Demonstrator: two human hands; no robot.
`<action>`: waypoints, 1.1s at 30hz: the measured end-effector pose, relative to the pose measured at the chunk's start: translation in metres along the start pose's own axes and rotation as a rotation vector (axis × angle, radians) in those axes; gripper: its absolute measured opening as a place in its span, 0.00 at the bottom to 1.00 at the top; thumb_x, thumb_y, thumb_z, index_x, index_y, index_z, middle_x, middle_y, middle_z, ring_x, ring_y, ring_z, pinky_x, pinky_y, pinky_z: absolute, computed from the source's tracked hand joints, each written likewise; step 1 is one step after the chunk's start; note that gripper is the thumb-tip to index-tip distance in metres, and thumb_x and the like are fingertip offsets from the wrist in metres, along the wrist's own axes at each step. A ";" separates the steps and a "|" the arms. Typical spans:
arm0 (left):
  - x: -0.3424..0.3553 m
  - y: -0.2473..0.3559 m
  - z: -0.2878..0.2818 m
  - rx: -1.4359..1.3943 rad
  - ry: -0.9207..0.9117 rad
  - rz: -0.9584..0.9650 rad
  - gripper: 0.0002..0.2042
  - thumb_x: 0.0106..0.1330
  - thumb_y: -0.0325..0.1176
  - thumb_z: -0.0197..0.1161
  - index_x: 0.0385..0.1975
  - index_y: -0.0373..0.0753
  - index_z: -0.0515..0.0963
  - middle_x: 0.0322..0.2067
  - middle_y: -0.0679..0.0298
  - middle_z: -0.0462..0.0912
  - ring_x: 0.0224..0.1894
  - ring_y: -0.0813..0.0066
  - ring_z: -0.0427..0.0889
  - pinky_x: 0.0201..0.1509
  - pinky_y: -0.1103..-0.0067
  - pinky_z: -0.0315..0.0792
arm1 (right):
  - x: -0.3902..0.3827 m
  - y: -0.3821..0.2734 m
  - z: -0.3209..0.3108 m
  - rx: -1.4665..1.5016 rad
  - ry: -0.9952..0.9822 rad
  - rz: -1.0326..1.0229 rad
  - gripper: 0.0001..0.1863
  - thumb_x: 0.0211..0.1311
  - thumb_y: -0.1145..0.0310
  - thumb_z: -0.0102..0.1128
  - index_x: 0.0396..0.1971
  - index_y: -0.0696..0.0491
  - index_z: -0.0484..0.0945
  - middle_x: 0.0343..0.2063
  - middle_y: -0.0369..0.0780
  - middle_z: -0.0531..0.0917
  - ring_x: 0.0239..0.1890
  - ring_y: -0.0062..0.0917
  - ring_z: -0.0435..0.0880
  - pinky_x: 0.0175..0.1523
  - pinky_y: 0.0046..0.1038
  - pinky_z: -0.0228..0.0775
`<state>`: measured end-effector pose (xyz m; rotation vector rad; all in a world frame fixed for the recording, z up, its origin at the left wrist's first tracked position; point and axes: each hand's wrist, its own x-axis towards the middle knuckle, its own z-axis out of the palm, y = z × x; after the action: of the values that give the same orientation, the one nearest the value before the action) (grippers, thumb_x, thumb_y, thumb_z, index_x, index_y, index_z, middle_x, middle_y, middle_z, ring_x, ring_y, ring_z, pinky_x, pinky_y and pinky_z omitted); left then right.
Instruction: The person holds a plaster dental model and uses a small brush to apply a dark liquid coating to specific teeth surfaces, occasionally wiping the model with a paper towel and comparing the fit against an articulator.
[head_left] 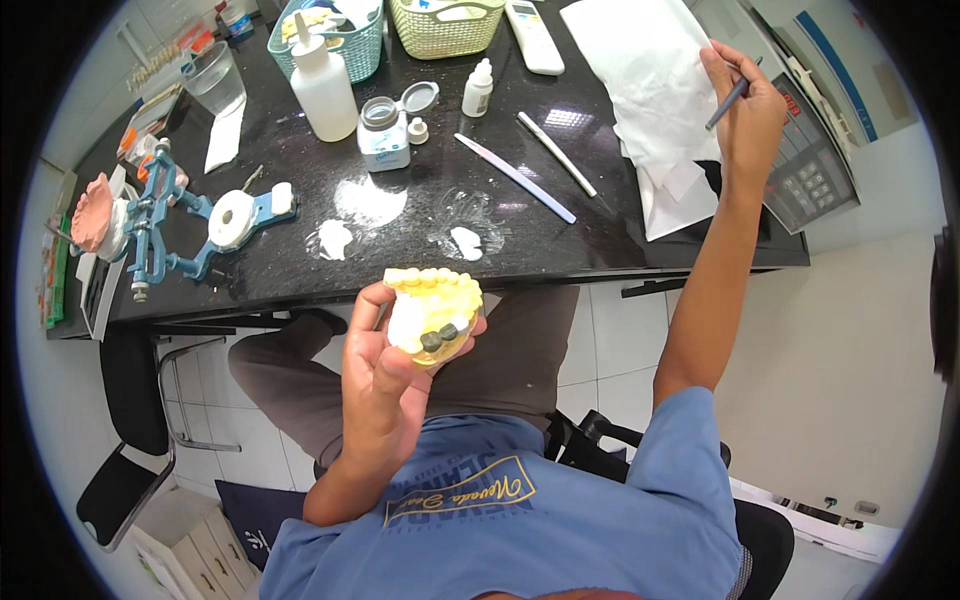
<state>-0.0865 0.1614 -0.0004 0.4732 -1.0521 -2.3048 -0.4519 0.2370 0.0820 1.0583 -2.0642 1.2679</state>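
My left hand (380,390) is wrapped around a yellow dental cast (455,300), raised just off the table's front edge with its row of teeth facing up. White material covers part of the cast, and two dark grey tooth caps (438,338) sit along its near side. Far to the right, my right hand (752,120) is closed on a slim dark pen-like tool (734,98), whose tip points down and left. That hand is above the right edge of a crumpled white paper sheet (655,95), beside a machine with a keypad (810,180).
On the black table (560,245) are small white mounds of paste (465,242), a jar with its lid open (384,140), a squeeze bottle (325,95), a dropper bottle (478,90) and two pens (520,178). A blue articulator (165,220) stands left; baskets (445,30) line the back.
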 end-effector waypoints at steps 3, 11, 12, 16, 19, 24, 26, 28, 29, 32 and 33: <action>0.003 -0.002 0.005 -0.014 -0.027 -0.012 0.43 0.53 0.57 0.70 0.57 0.32 0.55 0.50 0.46 0.76 0.51 0.53 0.80 0.56 0.66 0.75 | 0.024 0.010 -0.012 -0.172 0.049 -0.130 0.16 0.62 0.60 0.64 0.40 0.59 0.83 0.25 0.34 0.84 0.26 0.12 0.75 0.35 0.14 0.65; 0.002 -0.004 0.012 -0.023 0.003 -0.017 0.44 0.52 0.57 0.70 0.57 0.33 0.56 0.50 0.46 0.75 0.51 0.54 0.80 0.55 0.66 0.76 | 0.018 0.001 0.054 0.256 -0.251 -0.235 0.13 0.62 0.64 0.60 0.36 0.60 0.82 0.24 0.38 0.83 0.27 0.17 0.78 0.35 0.19 0.68; 0.002 -0.003 0.011 -0.024 0.009 -0.019 0.44 0.52 0.57 0.70 0.57 0.33 0.56 0.50 0.46 0.75 0.51 0.54 0.80 0.55 0.66 0.76 | 0.007 0.001 0.047 0.330 -0.263 -0.144 0.16 0.61 0.59 0.64 0.39 0.58 0.83 0.26 0.37 0.85 0.28 0.15 0.78 0.37 0.17 0.68; 0.009 -0.004 0.009 -0.019 0.012 0.014 0.44 0.53 0.59 0.69 0.58 0.33 0.55 0.51 0.47 0.75 0.51 0.54 0.80 0.55 0.67 0.76 | -0.038 0.010 -0.001 -0.170 -0.182 0.048 0.13 0.59 0.60 0.64 0.35 0.55 0.83 0.24 0.41 0.84 0.27 0.25 0.81 0.36 0.25 0.70; 0.013 -0.002 0.006 -0.033 0.009 0.015 0.44 0.54 0.60 0.66 0.59 0.32 0.55 0.52 0.47 0.74 0.52 0.54 0.80 0.56 0.67 0.75 | -0.075 0.006 -0.019 -0.350 -0.301 0.244 0.14 0.56 0.60 0.66 0.36 0.55 0.82 0.26 0.43 0.84 0.30 0.33 0.83 0.38 0.30 0.71; 0.015 0.007 0.007 -0.079 0.008 -0.031 0.43 0.58 0.62 0.62 0.59 0.31 0.55 0.52 0.46 0.73 0.53 0.53 0.78 0.57 0.68 0.75 | -0.096 0.004 -0.015 -0.511 -0.387 0.361 0.15 0.53 0.59 0.67 0.36 0.54 0.82 0.28 0.46 0.84 0.33 0.41 0.83 0.40 0.34 0.71; 0.016 0.008 0.009 -0.109 -0.010 -0.061 0.43 0.59 0.62 0.60 0.61 0.32 0.53 0.53 0.45 0.72 0.52 0.53 0.78 0.57 0.69 0.74 | -0.096 0.016 -0.013 -0.483 -0.328 0.290 0.14 0.54 0.59 0.66 0.36 0.52 0.82 0.29 0.47 0.84 0.34 0.41 0.83 0.41 0.34 0.71; 0.017 0.010 0.012 -0.131 -0.036 -0.076 0.42 0.60 0.61 0.60 0.60 0.31 0.54 0.53 0.44 0.71 0.53 0.54 0.78 0.58 0.69 0.73 | -0.097 0.030 -0.014 -0.542 -0.320 0.247 0.10 0.57 0.61 0.62 0.35 0.50 0.82 0.29 0.47 0.84 0.33 0.43 0.82 0.41 0.34 0.71; 0.017 0.011 0.010 -0.141 -0.068 -0.074 0.41 0.61 0.60 0.60 0.59 0.31 0.54 0.54 0.45 0.71 0.53 0.54 0.77 0.59 0.69 0.72 | -0.095 0.030 -0.014 -0.539 -0.282 0.221 0.10 0.57 0.62 0.62 0.35 0.50 0.82 0.29 0.47 0.84 0.33 0.42 0.83 0.41 0.34 0.71; 0.015 0.011 0.009 -0.089 -0.056 -0.068 0.42 0.63 0.65 0.50 0.62 0.31 0.51 0.54 0.47 0.71 0.52 0.58 0.79 0.55 0.74 0.77 | -0.087 0.024 -0.014 -0.497 -0.226 0.263 0.11 0.58 0.62 0.61 0.35 0.53 0.81 0.29 0.47 0.84 0.34 0.41 0.83 0.42 0.35 0.71; 0.015 0.012 0.010 -0.090 -0.047 -0.071 0.42 0.64 0.65 0.48 0.62 0.32 0.51 0.54 0.47 0.72 0.52 0.60 0.79 0.55 0.75 0.77 | -0.085 0.020 -0.014 -0.474 -0.286 0.292 0.12 0.58 0.61 0.61 0.37 0.54 0.81 0.30 0.47 0.84 0.35 0.41 0.83 0.42 0.36 0.71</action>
<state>-0.0991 0.1518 0.0136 0.4281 -0.9627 -2.4251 -0.4189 0.2854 0.0162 0.7708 -2.6366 0.7082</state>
